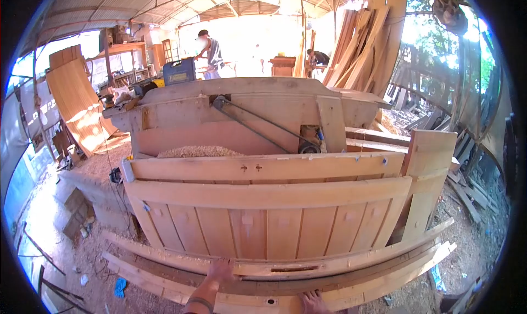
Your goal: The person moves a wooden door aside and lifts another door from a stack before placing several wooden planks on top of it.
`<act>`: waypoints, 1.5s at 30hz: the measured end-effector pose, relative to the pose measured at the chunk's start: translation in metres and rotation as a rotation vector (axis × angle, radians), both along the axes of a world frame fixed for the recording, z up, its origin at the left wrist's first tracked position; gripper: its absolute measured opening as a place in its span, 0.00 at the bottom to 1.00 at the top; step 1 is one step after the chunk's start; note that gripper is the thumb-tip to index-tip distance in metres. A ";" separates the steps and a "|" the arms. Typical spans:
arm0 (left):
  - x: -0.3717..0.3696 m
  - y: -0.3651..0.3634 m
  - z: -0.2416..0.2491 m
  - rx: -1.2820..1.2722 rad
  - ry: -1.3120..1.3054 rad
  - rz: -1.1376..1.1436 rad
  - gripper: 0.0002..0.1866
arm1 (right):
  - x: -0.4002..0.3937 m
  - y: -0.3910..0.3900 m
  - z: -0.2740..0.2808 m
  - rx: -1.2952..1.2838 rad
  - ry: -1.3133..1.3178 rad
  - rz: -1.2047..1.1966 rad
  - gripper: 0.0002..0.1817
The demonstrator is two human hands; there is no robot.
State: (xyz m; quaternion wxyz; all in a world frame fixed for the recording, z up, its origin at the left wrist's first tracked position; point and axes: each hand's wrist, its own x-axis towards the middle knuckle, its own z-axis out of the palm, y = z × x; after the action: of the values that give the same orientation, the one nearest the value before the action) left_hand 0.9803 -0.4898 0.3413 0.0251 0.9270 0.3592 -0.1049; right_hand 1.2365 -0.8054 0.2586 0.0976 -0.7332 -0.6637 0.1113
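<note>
My left hand (220,270) reaches forward, palm down, onto the long wooden board (357,265) with a slot cut in it. Its fingers look stretched out over the wood. Lower and to the right, my right hand (314,303) rests on the edge of the nearer wooden board (241,303), fingers apart, partly cut off by the picture's bottom. A round hole shows in that nearer board between my hands. Beyond them leans a panelled wooden door (282,231) with vertical slats, and behind its top rail stands another wooden rail (307,167).
A large wooden machine bench (181,116) with a drive belt (252,128) stands behind the doors, with sawdust (197,151) on it. More panels (433,154) lean at right; tall planks (357,50) stand behind. A blue case (179,71) sits on top. A person (211,53) works farther back.
</note>
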 end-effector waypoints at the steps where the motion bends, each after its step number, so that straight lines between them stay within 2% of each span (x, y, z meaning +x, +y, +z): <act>1: 0.001 -0.001 0.006 -0.017 0.007 -0.002 0.48 | -0.004 0.001 0.016 -0.093 0.003 -0.014 0.62; 4: 0.001 0.000 0.002 -0.008 -0.006 -0.014 0.48 | 0.002 -0.001 -0.007 0.100 -0.106 0.046 0.60; 5: -0.001 0.000 -0.001 0.007 -0.017 -0.019 0.48 | 0.003 0.000 -0.005 0.021 -0.017 0.036 0.61; 8: -0.003 -0.004 0.002 -0.011 -0.105 -0.003 0.47 | 0.002 -0.002 -0.003 0.081 -0.014 0.045 0.62; 14: -0.002 -0.005 0.003 0.016 -0.104 -0.013 0.45 | -0.001 -0.002 0.005 0.048 -0.004 0.029 0.61; 17: 0.000 -0.010 0.014 -0.027 -0.046 0.020 0.45 | -0.003 -0.004 0.008 0.139 0.073 0.057 0.59; 20: -0.003 -0.010 0.012 -0.005 -0.099 0.019 0.44 | -0.005 -0.001 0.016 0.219 0.031 0.061 0.56; 23: -0.003 -0.005 0.005 0.021 -0.083 -0.032 0.45 | 0.002 0.022 0.039 0.509 0.011 0.006 0.55; 26: -0.004 -0.010 0.006 0.183 -0.112 -0.065 0.44 | 0.024 0.055 0.066 0.518 -0.025 -0.180 0.58; 27: -0.003 -0.011 0.006 0.143 -0.065 -0.046 0.44 | 0.031 0.065 0.079 0.525 0.000 -0.220 0.60; 30: 0.007 -0.014 0.028 -0.103 0.050 0.084 0.43 | 0.055 0.092 0.091 0.307 -0.122 -0.213 0.60; 35: 0.000 -0.001 0.001 0.062 -0.131 -0.032 0.42 | 0.075 0.114 0.093 -0.078 -0.048 -0.124 0.52; 38: -0.002 0.004 -0.015 0.048 -0.192 -0.040 0.42 | 0.083 0.117 0.083 -0.009 -0.146 -0.018 0.45; 41: -0.002 -0.001 -0.012 0.117 -0.259 -0.035 0.42 | 0.085 0.117 0.074 0.125 -0.101 -0.017 0.40; 44: 0.002 0.003 -0.006 -0.024 -0.155 0.001 0.41 | 0.078 0.116 0.092 -0.072 -0.068 -0.113 0.40; 45: 0.003 0.004 -0.009 -0.024 -0.165 -0.001 0.41 | 0.081 0.116 0.087 -0.054 -0.088 -0.109 0.40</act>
State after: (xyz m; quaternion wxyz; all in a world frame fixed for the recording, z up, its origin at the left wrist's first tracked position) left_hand 0.9829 -0.4858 0.3328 0.0655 0.9324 0.3540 -0.0325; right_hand 1.3172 -0.6895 0.3456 0.0544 -0.7748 -0.6232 0.0916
